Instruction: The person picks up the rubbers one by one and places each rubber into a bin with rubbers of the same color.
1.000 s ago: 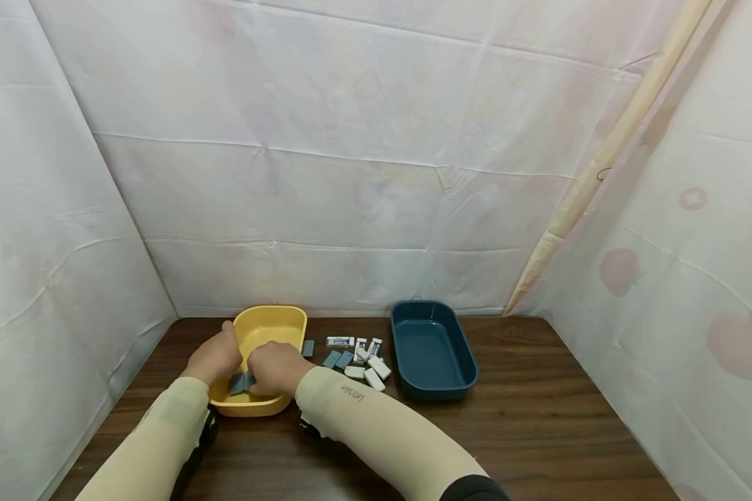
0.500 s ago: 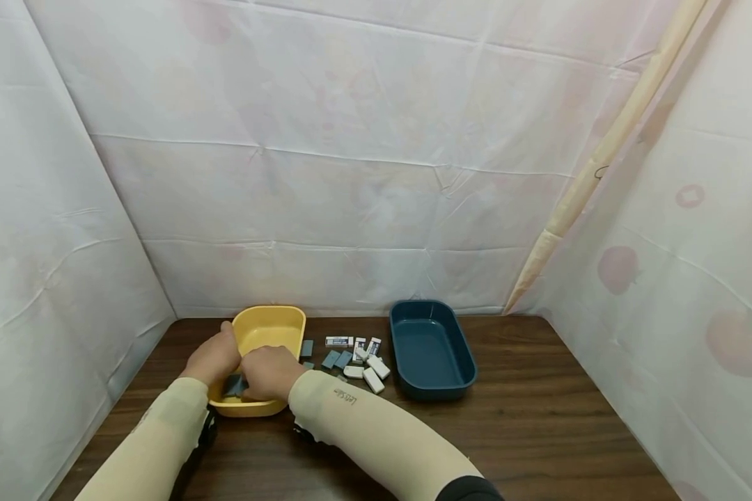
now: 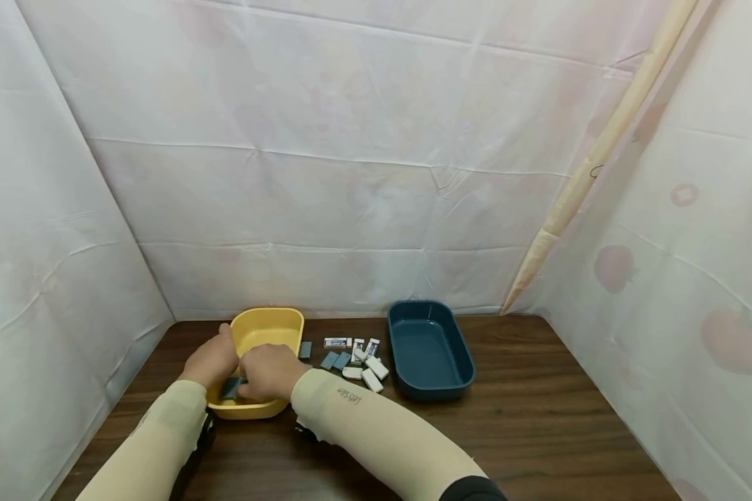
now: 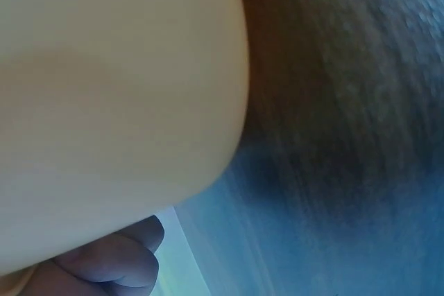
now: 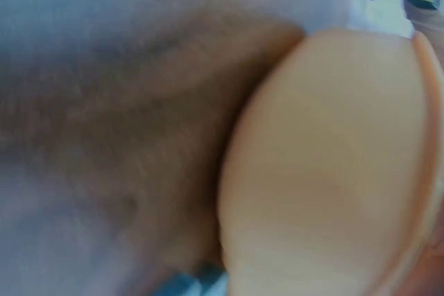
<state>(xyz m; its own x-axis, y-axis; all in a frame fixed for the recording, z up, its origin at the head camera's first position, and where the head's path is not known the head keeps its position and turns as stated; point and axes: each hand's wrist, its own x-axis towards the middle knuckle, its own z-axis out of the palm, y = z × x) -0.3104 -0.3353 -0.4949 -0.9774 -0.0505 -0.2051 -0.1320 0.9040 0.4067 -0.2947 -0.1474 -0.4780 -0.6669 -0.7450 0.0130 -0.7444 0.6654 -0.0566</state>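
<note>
A yellow plastic tub [image 3: 266,324] stands at the back left of the table. My left hand [image 3: 212,360] grips its left side wall. Fingers of that hand [image 4: 114,265] curl beside the tub wall in the left wrist view. My right hand [image 3: 269,372] reaches inside the tub, thumb and fingers pinching a grey eraser [image 3: 230,387] near the front left corner. The hand's back hides most of its fingertips. In the right wrist view the tub's rounded wall [image 5: 326,164] covers the right half.
Right of the tub lie several loose erasers: grey-blue ones [image 3: 329,360], bare white ones [image 3: 372,380] and some in printed sleeves [image 3: 336,342]. Beyond them stands a dark blue tub [image 3: 429,348]. Pale cloth [image 3: 351,195] hangs behind the wooden table [image 3: 539,417].
My right hand has shifted slightly left inside the yellow tub, bringing the grey eraser toward the left wall. My left hand keeps its place on the tub.
</note>
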